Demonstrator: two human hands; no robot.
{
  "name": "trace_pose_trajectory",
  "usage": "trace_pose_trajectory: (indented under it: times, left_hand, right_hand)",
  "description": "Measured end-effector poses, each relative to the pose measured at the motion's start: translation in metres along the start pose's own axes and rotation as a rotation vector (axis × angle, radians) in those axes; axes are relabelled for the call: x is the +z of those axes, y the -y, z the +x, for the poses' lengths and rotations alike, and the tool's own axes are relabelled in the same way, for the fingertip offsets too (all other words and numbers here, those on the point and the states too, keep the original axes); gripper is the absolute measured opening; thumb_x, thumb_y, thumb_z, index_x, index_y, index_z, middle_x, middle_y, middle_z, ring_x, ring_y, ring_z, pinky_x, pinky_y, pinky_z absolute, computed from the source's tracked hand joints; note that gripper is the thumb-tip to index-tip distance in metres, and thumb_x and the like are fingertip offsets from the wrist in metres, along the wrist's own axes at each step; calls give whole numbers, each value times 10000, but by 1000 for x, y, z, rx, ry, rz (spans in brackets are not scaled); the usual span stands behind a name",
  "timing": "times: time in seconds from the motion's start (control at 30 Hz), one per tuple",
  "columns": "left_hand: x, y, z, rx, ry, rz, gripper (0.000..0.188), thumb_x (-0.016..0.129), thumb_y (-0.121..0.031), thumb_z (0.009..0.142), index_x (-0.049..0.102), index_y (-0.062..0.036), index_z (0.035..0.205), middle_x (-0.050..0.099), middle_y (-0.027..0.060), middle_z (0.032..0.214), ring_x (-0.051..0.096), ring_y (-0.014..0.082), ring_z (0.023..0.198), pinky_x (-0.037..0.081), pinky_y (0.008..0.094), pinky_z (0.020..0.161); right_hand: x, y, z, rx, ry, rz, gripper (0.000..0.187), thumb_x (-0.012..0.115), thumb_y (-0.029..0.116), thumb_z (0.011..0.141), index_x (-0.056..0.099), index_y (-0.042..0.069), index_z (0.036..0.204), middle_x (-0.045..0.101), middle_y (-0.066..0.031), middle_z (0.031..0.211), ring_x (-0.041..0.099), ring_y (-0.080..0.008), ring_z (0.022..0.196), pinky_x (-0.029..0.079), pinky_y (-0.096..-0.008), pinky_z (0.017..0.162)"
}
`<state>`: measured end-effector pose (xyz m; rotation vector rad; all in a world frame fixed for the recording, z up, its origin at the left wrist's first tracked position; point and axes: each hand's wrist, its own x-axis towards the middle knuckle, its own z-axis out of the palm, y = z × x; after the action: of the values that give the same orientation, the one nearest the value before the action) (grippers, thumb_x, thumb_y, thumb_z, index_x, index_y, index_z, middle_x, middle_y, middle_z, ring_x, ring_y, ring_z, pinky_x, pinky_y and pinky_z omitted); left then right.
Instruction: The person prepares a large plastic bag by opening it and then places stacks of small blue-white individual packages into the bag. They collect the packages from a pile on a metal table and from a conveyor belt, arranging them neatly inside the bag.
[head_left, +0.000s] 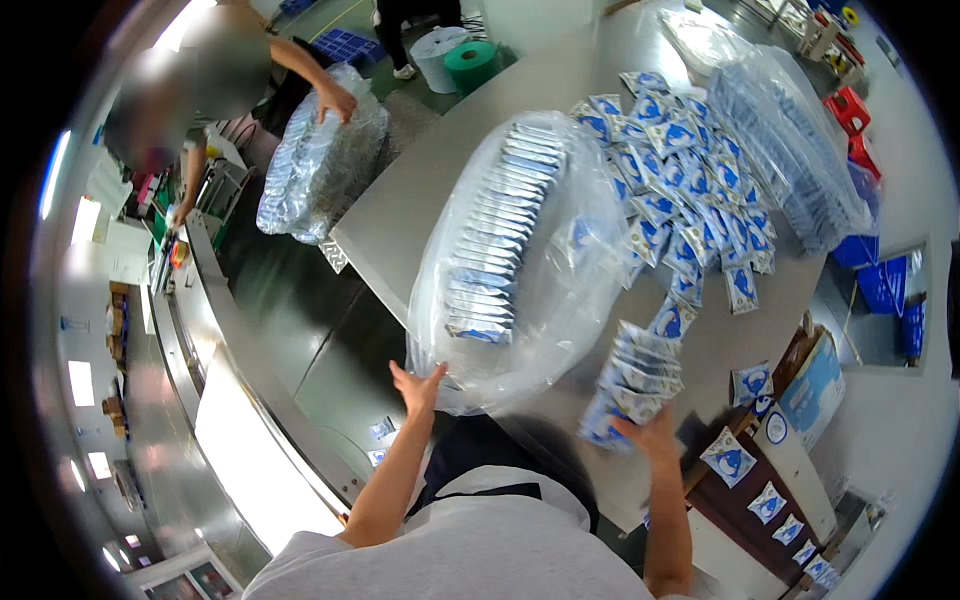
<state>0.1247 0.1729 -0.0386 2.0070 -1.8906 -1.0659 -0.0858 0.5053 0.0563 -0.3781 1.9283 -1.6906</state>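
Grey shirt [430, 550] foremost; left fingers [401, 377] apart at bag [545, 350], forearm angled; right fingers [629, 428] clamped on packets [640, 368], arm extended

Packets [690, 175], bags [575, 325] on metal table [550, 75]

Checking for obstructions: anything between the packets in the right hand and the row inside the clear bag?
Yes: the right side of the clear bag separates the packets in the right hand from the packet row. Nothing else visible does; the loose pile lies off that line.
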Motion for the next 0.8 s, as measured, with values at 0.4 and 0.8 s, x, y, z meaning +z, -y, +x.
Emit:
trace_pose_trajectory:
  times: [0.4,0.8]
  left_hand:
    - [8,27,-15,-166,307,-417,293,621,-80,699,584,40,963,626,104,823,586,177,742,481,324,686]
    - [-37,-8,-25,-134,512,-541,335,597,-79,740,570,-1,1064,588,14,831,533,91,701,433,250,604]
  right_hand:
    - [246,-51,87,-373,406,-1192,831,795,227,545,412,-2,1246,505,-176,1189,482,-293,1094,350,-408,957]
    - [290,-46,94,-449,264,-1352,403,604,162,733,592,-22,1091,529,-141,1070,470,-283,1024,362,-405,819]
